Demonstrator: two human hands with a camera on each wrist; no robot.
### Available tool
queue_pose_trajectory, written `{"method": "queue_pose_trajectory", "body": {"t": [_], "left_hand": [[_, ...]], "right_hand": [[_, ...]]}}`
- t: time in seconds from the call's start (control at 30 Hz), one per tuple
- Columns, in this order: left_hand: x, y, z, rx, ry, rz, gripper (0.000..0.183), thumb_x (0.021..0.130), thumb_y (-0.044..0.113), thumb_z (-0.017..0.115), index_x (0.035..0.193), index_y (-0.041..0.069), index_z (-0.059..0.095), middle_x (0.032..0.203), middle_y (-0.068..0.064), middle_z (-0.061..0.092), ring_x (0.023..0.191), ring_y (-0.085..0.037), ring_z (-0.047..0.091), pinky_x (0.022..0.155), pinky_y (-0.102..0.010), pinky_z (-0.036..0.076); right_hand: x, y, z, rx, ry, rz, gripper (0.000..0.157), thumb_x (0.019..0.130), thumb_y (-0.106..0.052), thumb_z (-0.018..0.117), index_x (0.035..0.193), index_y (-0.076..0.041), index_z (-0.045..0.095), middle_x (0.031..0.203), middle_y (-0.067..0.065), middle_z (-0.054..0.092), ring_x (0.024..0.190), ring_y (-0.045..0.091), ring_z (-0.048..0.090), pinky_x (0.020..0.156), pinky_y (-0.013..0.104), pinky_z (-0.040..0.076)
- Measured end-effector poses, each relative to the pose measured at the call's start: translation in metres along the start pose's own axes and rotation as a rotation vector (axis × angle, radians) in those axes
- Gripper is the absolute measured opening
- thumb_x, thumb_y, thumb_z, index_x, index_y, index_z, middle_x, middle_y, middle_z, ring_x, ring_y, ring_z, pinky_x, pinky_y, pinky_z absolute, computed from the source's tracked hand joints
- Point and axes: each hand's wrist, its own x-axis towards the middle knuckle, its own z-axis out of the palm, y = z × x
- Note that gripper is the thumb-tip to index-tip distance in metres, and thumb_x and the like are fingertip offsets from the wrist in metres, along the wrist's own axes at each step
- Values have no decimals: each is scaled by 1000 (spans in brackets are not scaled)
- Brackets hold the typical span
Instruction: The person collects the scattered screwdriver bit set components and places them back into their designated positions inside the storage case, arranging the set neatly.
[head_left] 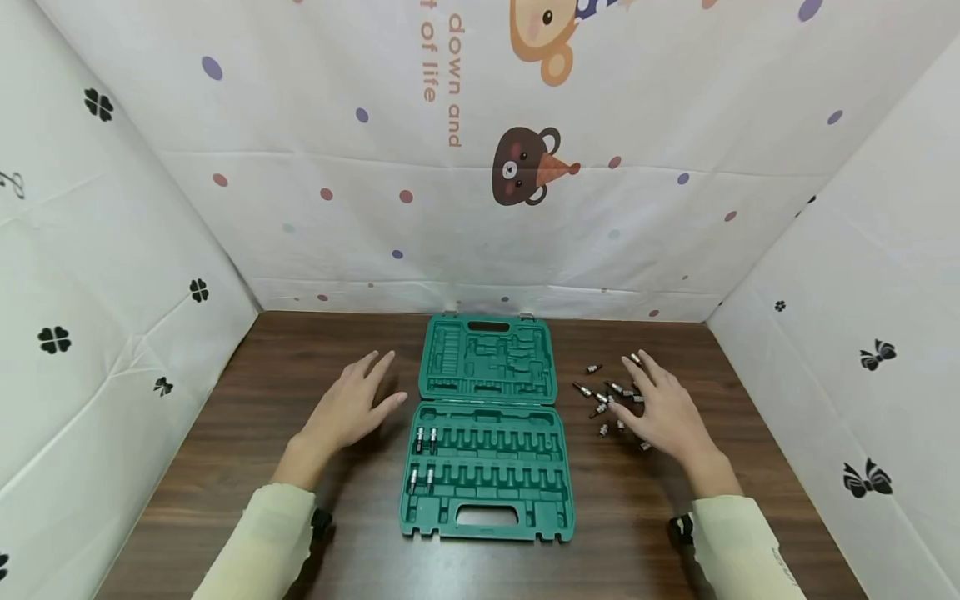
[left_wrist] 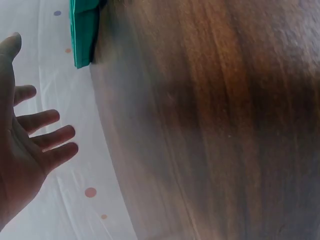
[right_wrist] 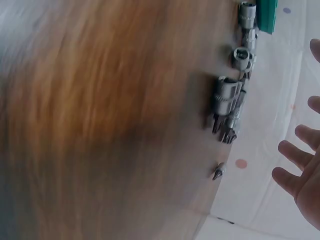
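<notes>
A green tool case (head_left: 487,533) lies unfolded on the table, its lid (head_left: 487,388) laid back toward the wall. At the left end of its slots sit silver-and-black bit sockets (head_left: 432,440), two in the upper row and two in the lower. Left of the case hovers my left hand (head_left: 347,410), fingers spread and nothing held. My right hand (head_left: 663,414), also spread, is over a loose heap of bit sockets (head_left: 582,390) and partly hides it. In the right wrist view, the loose sockets (right_wrist: 226,95) lie apart from that hand's extended fingers (right_wrist: 295,155).
The dark wooden table (head_left: 247,400) meets a white patterned cloth (head_left: 420,225) at the back and sides. Green case edges show at the top of both wrist views. One small bit (right_wrist: 219,171) lies away from the heap.
</notes>
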Motion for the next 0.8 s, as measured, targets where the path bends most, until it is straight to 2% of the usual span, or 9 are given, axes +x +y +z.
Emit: {"method": "queue_pose_trajectory", "body": {"t": [0.27,0.47,0.67,0.8], "left_hand": [[-2,4,-1,-169,-57,-55,86,102,64,50,167,16,20,163,-27,32,147,-50,36,115,-71,36],[-4,5,2,-248,-68,-81,85,102,64,50,166,15,23,162,-27,35,146,-49,38,113,-71,38],[-4,6,7,-327,-73,-104,83,102,63,51,163,10,31,156,-24,45,125,-38,61,101,-61,53],[-3,9,9,-376,-80,-122,79,103,60,52,161,9,35,147,-20,55,114,-30,66,90,-52,59]], "right_hand": [[-7,16,0,93,-15,65,85,98,-51,67,164,-15,29,164,28,28,140,61,34,101,83,34],[-9,24,-3,135,-34,99,84,99,-49,66,162,-6,30,162,31,28,139,64,31,103,83,32],[-10,34,1,191,-46,147,86,100,-50,64,161,-2,29,162,33,25,139,64,28,103,82,30],[-8,40,2,219,-75,184,88,100,-50,64,160,3,27,161,36,23,139,65,26,105,82,29]]}}
